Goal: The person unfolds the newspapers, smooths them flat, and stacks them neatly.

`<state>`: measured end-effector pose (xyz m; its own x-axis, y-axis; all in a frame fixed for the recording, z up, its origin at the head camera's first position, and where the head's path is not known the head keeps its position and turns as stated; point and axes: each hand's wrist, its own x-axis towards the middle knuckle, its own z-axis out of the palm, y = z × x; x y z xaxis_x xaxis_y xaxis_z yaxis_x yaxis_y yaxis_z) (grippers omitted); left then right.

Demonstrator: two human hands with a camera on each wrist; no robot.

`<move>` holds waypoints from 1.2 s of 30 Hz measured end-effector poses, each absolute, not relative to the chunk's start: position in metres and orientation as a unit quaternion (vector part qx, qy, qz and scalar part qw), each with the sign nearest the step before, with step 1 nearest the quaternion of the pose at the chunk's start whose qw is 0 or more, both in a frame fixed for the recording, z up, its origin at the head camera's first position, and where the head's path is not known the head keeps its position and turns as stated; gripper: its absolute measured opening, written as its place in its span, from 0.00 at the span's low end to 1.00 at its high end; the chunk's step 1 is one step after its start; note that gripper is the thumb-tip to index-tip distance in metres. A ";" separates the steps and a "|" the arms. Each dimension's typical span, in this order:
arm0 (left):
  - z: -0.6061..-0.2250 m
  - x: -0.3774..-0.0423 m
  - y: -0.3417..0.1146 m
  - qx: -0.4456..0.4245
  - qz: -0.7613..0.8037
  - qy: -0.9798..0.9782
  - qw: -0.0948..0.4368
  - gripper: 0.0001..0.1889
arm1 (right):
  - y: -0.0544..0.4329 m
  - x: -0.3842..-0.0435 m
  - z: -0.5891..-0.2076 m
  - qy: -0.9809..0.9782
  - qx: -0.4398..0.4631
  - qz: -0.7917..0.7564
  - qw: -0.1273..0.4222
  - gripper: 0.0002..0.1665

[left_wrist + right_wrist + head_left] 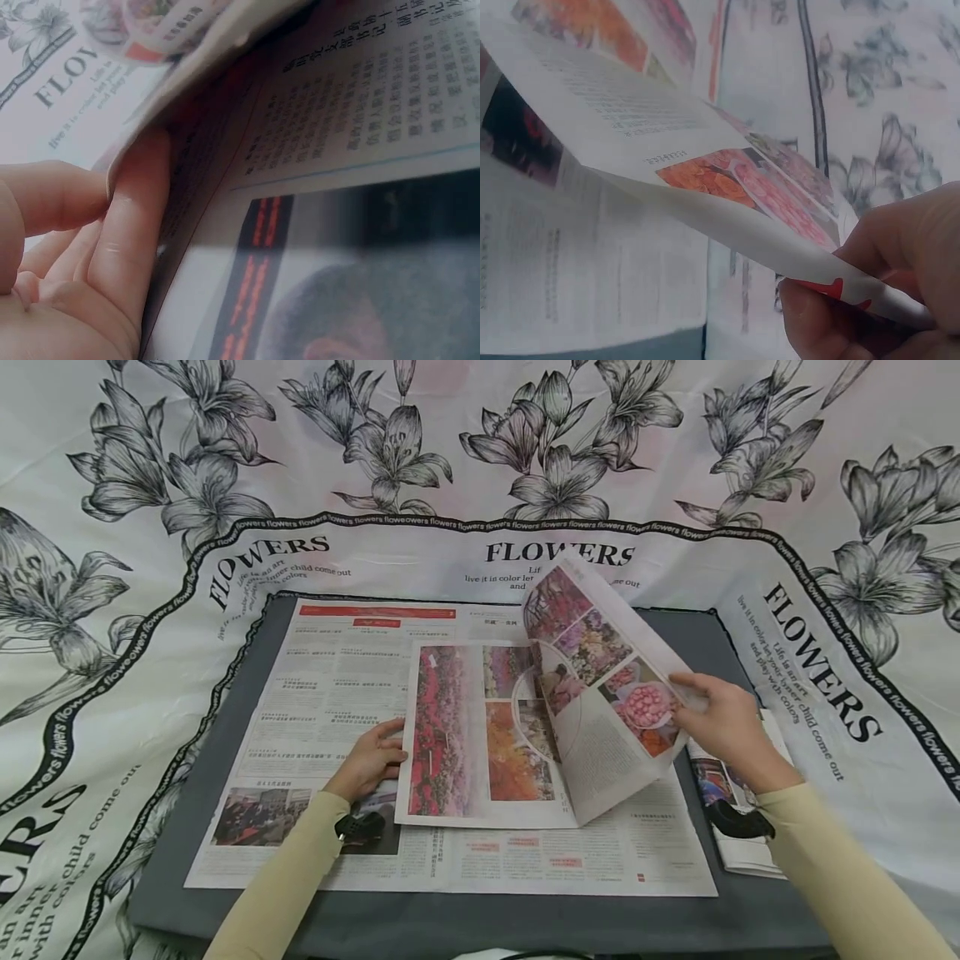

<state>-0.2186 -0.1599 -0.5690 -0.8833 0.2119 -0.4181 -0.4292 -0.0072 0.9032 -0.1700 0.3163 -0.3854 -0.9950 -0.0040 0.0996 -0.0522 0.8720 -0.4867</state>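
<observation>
A magazine point(450, 735) with colour photos of flowers lies spread over an opened newspaper point(315, 710). At its left edge my left hand point(372, 760) pinches the paper between thumb and fingers; the left wrist view shows this edge raised a little off the newsprint. My right hand point(723, 718) grips the outer edge of the right-hand side, which is lifted and tilted up from the newspaper. In the right wrist view, thumb and fingertips point(806, 315) close on that edge, and the sheets bend along their length. How many sheets it holds I cannot tell.
Beneath the newspaper is a dark grey tabletop point(487, 927). Folded printed paper point(742, 852) lies at the right, partly under my right wrist. White cloth point(405, 560) with black flower drawings and lettering surrounds the table at the back and sides.
</observation>
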 end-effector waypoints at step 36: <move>-0.548 -0.221 -0.251 -0.129 0.577 0.790 0.162 0.37 | 0.329 -0.130 -0.515 -0.899 -0.143 0.398 -0.110 0.37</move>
